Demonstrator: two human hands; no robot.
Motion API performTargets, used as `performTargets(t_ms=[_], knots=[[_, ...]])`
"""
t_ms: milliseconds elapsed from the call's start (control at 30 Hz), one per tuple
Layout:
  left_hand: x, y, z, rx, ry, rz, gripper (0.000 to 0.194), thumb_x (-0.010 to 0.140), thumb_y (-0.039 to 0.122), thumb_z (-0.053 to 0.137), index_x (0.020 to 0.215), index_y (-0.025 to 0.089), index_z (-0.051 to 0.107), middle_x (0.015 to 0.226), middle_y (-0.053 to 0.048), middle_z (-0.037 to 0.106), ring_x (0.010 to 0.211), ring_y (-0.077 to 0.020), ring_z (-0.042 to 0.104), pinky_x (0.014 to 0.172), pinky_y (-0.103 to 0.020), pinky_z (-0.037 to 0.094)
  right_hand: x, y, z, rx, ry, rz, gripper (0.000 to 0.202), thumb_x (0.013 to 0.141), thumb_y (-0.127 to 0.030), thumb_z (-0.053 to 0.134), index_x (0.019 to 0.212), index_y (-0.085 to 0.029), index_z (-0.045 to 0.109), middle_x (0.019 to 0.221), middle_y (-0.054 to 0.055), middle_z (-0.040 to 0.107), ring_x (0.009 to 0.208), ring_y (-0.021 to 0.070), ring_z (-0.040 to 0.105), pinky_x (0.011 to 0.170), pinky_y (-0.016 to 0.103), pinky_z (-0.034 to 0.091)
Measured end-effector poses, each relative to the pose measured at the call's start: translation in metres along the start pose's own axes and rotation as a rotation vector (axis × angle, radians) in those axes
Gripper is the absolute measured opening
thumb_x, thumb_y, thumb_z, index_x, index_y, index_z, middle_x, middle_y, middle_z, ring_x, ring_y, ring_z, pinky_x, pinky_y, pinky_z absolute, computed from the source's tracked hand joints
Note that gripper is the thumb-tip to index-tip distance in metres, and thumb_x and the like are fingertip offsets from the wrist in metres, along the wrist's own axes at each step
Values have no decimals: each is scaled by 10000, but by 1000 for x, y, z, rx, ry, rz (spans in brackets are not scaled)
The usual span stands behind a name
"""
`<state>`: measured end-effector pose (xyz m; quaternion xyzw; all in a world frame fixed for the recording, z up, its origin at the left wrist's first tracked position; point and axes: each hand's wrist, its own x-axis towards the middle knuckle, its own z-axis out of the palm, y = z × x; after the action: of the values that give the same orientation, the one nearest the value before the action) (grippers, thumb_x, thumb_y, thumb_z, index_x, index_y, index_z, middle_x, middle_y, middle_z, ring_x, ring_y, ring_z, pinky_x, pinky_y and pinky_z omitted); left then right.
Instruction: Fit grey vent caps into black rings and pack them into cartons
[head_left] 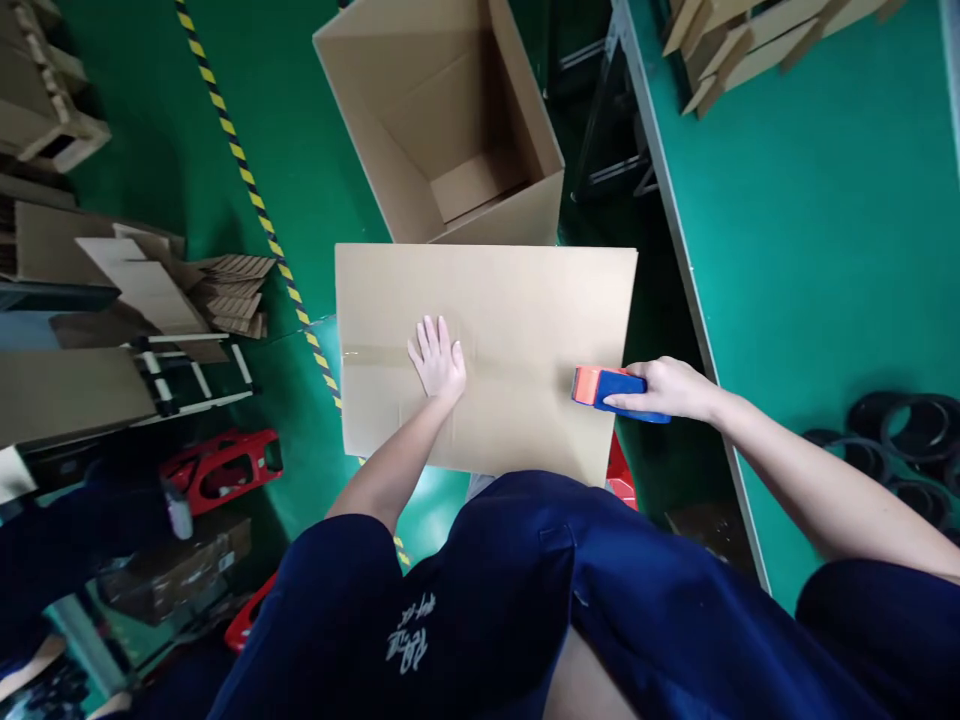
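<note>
A closed cardboard box (517,295) lies in front of me, with a strip of tape showing along the middle seam at its left end. My left hand (440,362) rests flat on its top, fingers spread, left of the middle. At the box's right end, my right hand (670,388) grips a blue and orange tape dispenser (616,389). The dispenser's orange front is over the right part of the box top; whether it touches the cardboard I cannot tell.
Beyond the closed box stands an open cardboard box (450,110). On my right runs a green worktable (810,250), bearing black rings (926,425) and cardboard pieces (750,50). Flattened cardboard (150,280) and a red stool (225,465) are at left, near another person's dark sleeve (67,530).
</note>
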<state>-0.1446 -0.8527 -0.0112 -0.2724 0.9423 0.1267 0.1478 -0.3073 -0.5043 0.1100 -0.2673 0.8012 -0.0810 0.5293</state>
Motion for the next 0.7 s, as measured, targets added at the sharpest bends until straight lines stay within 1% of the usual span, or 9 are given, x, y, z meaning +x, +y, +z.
performTargets(t_ms=[100, 167, 233, 267, 367, 433, 500, 633, 700], knots=[[3, -6, -7, -3, 15, 2, 638, 1062, 376, 239, 1647, 125, 203, 1719, -122, 74, 1603, -261, 8, 1284, -536, -65, -8, 28, 5, -71, 35, 93, 508, 856, -716, 651, 839, -210, 692, 706, 59, 681, 703, 251, 677, 580, 295, 361], [0, 6, -10, 0, 41, -33, 648, 1058, 374, 240, 1645, 105, 197, 1716, -136, 74, 1602, -274, 5, 1282, -549, -61, -8, 37, 8, -62, 63, 106, 514, 861, -719, 659, 809, -208, 694, 702, 64, 680, 702, 252, 679, 566, 293, 347], [-9, 36, -8, 0, 54, -49, 668, 1049, 381, 266, 1643, 86, 189, 1713, -154, 74, 1600, -298, -10, 1279, -569, -57, -4, 38, 10, -24, 86, 98, 528, 856, -729, 667, 771, -209, 690, 689, 64, 674, 681, 247, 671, 549, 292, 331], [-14, 57, -5, -5, 35, -14, 672, 1045, 383, 283, 1643, 88, 196, 1712, -154, 82, 1599, -303, -13, 1280, -570, -52, -2, 36, 10, -10, 94, 93, 528, 849, -729, 677, 761, -209, 690, 685, 64, 672, 673, 245, 667, 543, 292, 324], [-31, 120, 9, -23, -87, 224, 648, 1044, 383, 305, 1645, 149, 236, 1713, -110, 121, 1600, -279, 9, 1293, -536, -45, 0, 34, 9, -4, 119, 65, 503, 839, -707, 704, 792, -206, 709, 713, 71, 682, 687, 248, 666, 549, 292, 318], [-38, 147, 18, -26, -127, 337, 642, 1048, 388, 305, 1648, 171, 231, 1715, -90, 123, 1601, -266, 25, 1293, -526, -63, -7, 44, 7, -20, 126, 44, 510, 840, -714, 697, 819, -204, 722, 722, 73, 685, 690, 248, 663, 557, 292, 317], [-39, 156, 22, -13, -119, 365, 656, 1048, 396, 316, 1649, 153, 215, 1715, -99, 106, 1601, -272, 24, 1288, -535, -80, -22, 68, 7, -37, 125, 71, 532, 842, -732, 681, 848, -202, 732, 711, 69, 681, 681, 245, 657, 565, 289, 317], [-34, 146, 21, 28, -88, 368, 663, 1049, 390, 312, 1643, 112, 212, 1711, -122, 104, 1601, -278, 28, 1288, -540, -75, -66, 132, 10, -68, 88, 223, 510, 859, -705, 681, 930, -203, 742, 731, 62, 690, 720, 245, 669, 580, 278, 332], [-31, 145, 19, 27, -87, 380, 659, 1046, 380, 315, 1640, 110, 222, 1709, -123, 114, 1601, -280, 33, 1288, -543, -72, -80, 152, 13, -72, 85, 265, 499, 862, -691, 687, 949, -203, 747, 751, 69, 700, 754, 259, 684, 594, 281, 354]])
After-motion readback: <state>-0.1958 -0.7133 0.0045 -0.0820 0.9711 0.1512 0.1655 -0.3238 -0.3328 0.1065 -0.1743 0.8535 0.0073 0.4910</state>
